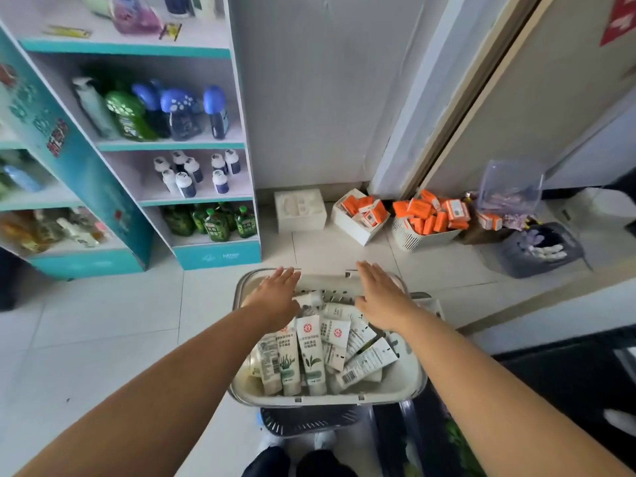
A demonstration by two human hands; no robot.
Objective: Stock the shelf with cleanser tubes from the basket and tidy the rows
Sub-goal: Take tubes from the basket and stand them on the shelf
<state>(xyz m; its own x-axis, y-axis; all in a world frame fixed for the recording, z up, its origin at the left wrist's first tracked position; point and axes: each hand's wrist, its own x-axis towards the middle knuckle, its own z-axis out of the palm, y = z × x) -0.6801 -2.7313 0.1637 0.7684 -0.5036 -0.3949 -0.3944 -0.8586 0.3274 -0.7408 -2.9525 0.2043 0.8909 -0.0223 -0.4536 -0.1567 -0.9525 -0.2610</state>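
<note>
A cream plastic basket [389,387] sits low in the middle, stacked on a dark basket. Several white cleanser tubes [311,359] with green leaf prints lie piled inside it. My left hand [275,294] stretches flat over the basket's far left rim, fingers straight, holding nothing. Over the far right part of the basket my right hand [382,297] hovers flat too, with nothing in it. The teal and white shelf unit [210,256] stands to the left, its tiers holding bottles.
A dark basket [309,420] lies under the cream one. Along the wall sit a white foam box [299,210], a white box and a white basket of orange packs [423,218], a clear tub [512,187] and a grey basket [537,249]. A second shelf stands far left.
</note>
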